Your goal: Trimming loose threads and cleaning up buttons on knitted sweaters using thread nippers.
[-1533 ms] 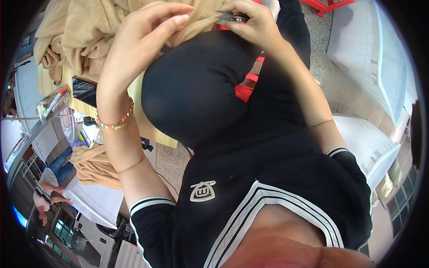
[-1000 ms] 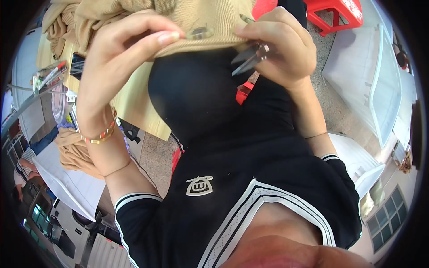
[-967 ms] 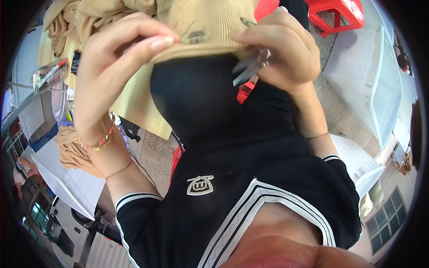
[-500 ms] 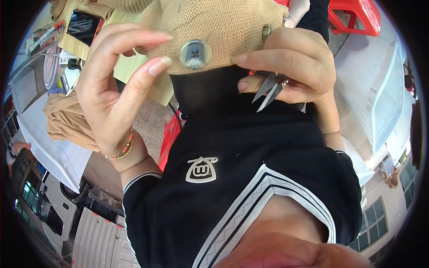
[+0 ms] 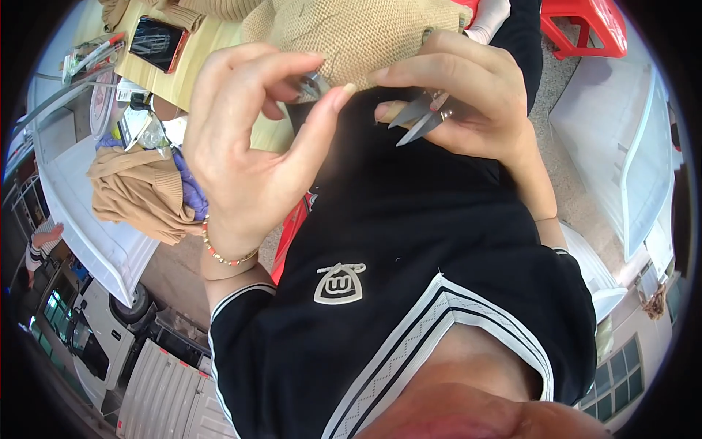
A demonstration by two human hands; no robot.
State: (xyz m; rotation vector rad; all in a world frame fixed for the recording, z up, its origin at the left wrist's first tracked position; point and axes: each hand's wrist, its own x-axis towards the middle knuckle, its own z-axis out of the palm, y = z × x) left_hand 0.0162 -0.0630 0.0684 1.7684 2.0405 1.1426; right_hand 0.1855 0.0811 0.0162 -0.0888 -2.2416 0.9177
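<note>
Two scissor blades (image 5: 420,131) slant down-left from the right hand (image 5: 475,95).

From my end I'm seeing the tan, coarse-knit cloth (image 5: 347,36) draping loosely, its near edge reaching the fingertips of the right hand (image 5: 472,95). That hand is holding scissors (image 5: 421,129), their grey blades parting, tips pointing down-left. A small glassy piece (image 5: 314,85) is showing, partly hidden, between the left hand's (image 5: 245,139) thumb and forefinger.
</note>
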